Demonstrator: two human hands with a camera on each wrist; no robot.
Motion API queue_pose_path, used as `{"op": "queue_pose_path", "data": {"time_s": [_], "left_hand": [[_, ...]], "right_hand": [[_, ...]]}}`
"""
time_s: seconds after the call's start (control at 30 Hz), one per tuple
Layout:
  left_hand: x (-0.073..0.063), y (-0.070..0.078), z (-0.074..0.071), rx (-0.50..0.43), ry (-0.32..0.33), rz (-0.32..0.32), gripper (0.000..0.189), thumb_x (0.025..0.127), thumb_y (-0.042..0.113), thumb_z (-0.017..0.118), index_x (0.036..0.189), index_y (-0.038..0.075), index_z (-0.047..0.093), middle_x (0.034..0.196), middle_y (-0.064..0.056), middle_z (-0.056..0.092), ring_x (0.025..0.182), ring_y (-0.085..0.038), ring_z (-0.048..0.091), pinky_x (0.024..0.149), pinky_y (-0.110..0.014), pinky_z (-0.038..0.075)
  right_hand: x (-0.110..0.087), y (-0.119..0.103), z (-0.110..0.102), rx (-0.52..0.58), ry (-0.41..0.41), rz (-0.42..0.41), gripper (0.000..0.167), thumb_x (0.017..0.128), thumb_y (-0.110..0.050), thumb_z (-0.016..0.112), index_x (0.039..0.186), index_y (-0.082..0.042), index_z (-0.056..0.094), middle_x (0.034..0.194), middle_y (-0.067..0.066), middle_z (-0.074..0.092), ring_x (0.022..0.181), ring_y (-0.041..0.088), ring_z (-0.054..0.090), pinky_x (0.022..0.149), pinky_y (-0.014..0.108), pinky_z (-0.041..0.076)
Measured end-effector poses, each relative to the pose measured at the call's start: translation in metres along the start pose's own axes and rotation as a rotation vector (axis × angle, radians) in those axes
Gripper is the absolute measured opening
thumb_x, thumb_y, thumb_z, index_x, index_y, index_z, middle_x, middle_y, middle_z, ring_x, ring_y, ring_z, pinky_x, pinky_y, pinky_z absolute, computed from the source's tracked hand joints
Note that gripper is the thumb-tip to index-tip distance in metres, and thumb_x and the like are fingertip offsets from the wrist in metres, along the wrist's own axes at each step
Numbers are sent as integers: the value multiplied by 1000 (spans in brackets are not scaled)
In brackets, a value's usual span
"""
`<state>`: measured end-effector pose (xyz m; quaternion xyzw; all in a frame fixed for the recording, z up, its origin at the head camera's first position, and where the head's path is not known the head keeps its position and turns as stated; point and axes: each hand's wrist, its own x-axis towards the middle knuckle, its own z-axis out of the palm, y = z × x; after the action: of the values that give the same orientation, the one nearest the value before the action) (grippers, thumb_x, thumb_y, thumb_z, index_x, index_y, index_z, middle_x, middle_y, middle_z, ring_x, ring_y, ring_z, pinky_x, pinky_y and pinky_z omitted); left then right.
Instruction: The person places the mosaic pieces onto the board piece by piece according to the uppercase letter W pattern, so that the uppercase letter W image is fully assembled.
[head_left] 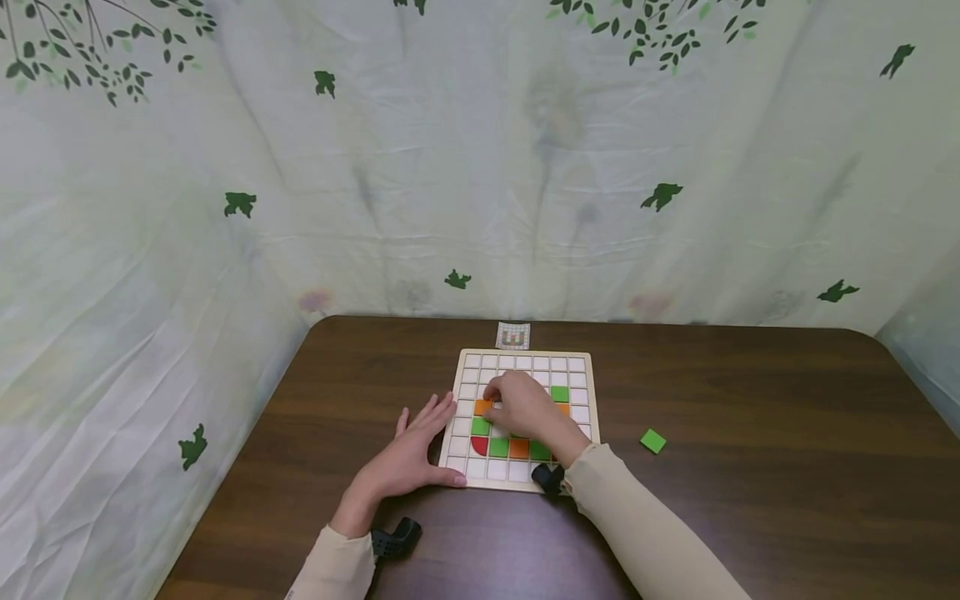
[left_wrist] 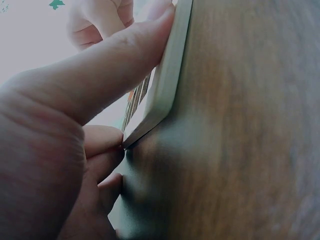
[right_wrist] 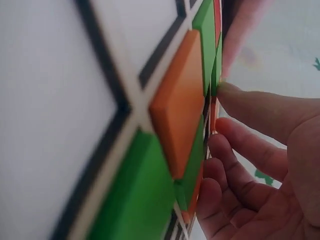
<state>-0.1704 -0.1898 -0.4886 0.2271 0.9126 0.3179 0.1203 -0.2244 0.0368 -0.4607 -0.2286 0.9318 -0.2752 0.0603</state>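
Observation:
A square board [head_left: 453,462] with a grid of white cells lies on the table. My left hand [head_left: 412,454] spans its near left corner, the straight fingers along the left side and the thumb on the front edge. Over the board's middle reaches my right hand [head_left: 525,406]; its thumb and index finger pinch an orange square tile [head_left: 483,407] at a cell on the left. Below that tile sit a green tile [head_left: 480,427] and a red rounded tile [head_left: 479,446]. Another orange tile [right_wrist: 180,105] shows close up in the right wrist view. The right hand hides some cells.
A loose green tile [head_left: 652,441] lies on the brown table [head_left: 750,500] right of the board. Behind the board is a small printed card [head_left: 513,335]. A pale curtain [head_left: 480,167] with leaf prints hangs behind the table.

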Motion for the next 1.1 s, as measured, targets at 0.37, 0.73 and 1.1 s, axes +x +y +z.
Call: {"op": "queue_pose_path", "data": {"time_s": [0.37, 0.73, 1.1], "left_hand": [[0, 1, -2, 13, -2, -18, 114, 75, 48, 87, 160, 6, 25, 168, -7, 16, 155, -30, 4, 116, -64, -7], [0, 0, -3, 0, -13, -23, 114, 75, 48, 86, 160, 6, 23, 168, -6, 15, 155, -28, 2, 117, -62, -9], [-1, 1, -2, -6, -17, -25, 115, 75, 48, 87, 160, 6, 23, 168, -5, 14, 155, -27, 2, 117, -61, -9]], "right_hand": [[-30, 12, -28, 113, 34, 10, 27, 88, -17, 78, 113, -5, 74, 105, 4, 71, 97, 21, 63, 87, 40, 52], [-74, 36, -52, 96, 89, 36, 33, 87, -18, 79, 116, -4, 72, 110, 6, 70, 100, 25, 63, 85, 42, 52], [-116, 67, -62, 110, 138, 59, 32, 86, -17, 80, 115, -6, 71, 104, 5, 66, 89, 21, 59, 75, 35, 51]]}}
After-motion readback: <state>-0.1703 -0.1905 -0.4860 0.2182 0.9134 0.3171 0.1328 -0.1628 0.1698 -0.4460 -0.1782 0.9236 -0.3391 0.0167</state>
